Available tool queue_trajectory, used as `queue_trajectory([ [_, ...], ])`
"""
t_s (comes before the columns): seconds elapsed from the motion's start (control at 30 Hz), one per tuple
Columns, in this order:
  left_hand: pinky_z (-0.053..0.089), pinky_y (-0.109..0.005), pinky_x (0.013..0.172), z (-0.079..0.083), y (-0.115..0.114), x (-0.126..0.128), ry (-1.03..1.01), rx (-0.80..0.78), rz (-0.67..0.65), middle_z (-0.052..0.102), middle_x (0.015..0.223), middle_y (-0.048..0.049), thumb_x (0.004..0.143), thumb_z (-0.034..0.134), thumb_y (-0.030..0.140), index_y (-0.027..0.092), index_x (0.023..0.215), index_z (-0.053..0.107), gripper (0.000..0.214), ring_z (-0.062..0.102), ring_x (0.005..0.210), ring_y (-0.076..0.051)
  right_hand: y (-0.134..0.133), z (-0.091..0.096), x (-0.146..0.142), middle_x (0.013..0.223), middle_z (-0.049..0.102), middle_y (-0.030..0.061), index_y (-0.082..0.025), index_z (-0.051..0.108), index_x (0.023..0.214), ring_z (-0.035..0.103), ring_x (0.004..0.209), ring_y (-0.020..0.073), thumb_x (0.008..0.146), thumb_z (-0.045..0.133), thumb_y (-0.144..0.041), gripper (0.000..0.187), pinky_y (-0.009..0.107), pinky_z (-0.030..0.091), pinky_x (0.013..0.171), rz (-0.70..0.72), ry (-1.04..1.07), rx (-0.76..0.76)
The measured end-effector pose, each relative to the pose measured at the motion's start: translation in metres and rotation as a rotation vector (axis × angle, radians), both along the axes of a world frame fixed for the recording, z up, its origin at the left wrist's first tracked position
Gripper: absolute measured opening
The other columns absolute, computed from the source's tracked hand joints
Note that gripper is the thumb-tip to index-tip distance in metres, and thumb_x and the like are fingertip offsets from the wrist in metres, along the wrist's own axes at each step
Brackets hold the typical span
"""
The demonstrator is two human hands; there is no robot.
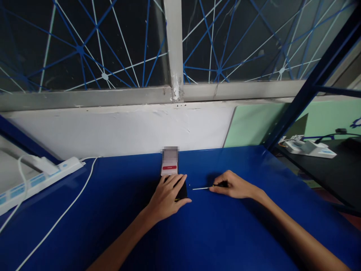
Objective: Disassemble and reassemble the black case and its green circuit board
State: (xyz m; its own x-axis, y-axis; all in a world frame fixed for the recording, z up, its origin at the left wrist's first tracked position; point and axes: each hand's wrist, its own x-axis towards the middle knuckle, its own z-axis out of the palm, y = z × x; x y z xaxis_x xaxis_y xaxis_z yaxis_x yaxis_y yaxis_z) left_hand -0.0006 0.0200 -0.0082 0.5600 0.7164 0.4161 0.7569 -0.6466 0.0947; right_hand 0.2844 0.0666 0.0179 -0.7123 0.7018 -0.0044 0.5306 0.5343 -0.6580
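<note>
My left hand (167,197) lies across a black, box-like object (182,191) with its fingers stretched out and thumb apart. Much of that object is hidden beneath the hand. Just behind the fingertips is a phone-like screen (169,162) with a red bar; its upper part is blurred out. To the right, my right hand (232,184) is closed around the dark handle of a small screwdriver (201,188). Its thin metal shaft points left towards the black object, apart from it. A tiny bright speck (190,185) lies near the tip, too small to name.
On the left of the blue table (239,233) is a white power strip (39,180) with a plug and a white cable (76,195). A white wall and windows stand behind. Blue frame posts (299,105) rise at both sides. Another power strip (313,148) sits on a dark surface at right.
</note>
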Motion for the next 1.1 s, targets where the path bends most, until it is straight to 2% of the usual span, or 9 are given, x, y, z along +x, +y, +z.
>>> queue_trajectory([
  [0.1,0.042,-0.048,0.097,0.000,0.003,-0.004,-0.018,0.015,0.000,0.059,0.126,-0.0128,0.087,0.058,0.053,0.019,0.139,0.041,0.064,0.055,0.115,-0.030,-0.003,-0.005,-0.008,0.053,0.031,-0.0060,-0.016,0.053,0.057,0.026,0.048,0.0075,0.091,0.050,-0.049,0.047,0.023,0.021,0.046,0.034,0.007,0.001],
  [0.27,0.042,-0.049,0.097,0.002,0.004,-0.004,-0.017,0.019,-0.010,0.060,0.125,-0.0131,0.088,0.058,0.050,0.018,0.137,0.044,0.060,0.055,0.114,-0.030,-0.005,-0.011,-0.012,0.052,0.034,-0.0058,-0.016,0.053,0.057,0.027,0.048,0.0073,0.091,0.050,-0.049,0.047,0.023,0.020,0.047,0.038,0.015,0.007],
  [0.7,0.042,-0.049,0.098,0.003,0.004,-0.003,-0.019,0.015,-0.017,0.060,0.126,-0.0131,0.087,0.061,0.046,0.018,0.135,0.046,0.058,0.054,0.116,-0.030,-0.008,-0.010,-0.016,0.052,0.036,-0.0060,-0.016,0.049,0.057,0.030,0.046,0.0065,0.091,0.051,-0.047,0.046,0.023,0.020,0.047,0.020,-0.009,0.060],
  [1.1,0.042,-0.050,0.098,0.002,0.003,-0.002,-0.011,0.014,-0.016,0.059,0.127,-0.0135,0.088,0.061,0.046,0.017,0.136,0.045,0.058,0.054,0.117,-0.030,-0.008,-0.010,-0.015,0.053,0.036,-0.0055,-0.017,0.051,0.059,0.030,0.047,0.0071,0.092,0.049,-0.050,0.047,0.024,0.021,0.047,0.016,-0.026,0.037],
])
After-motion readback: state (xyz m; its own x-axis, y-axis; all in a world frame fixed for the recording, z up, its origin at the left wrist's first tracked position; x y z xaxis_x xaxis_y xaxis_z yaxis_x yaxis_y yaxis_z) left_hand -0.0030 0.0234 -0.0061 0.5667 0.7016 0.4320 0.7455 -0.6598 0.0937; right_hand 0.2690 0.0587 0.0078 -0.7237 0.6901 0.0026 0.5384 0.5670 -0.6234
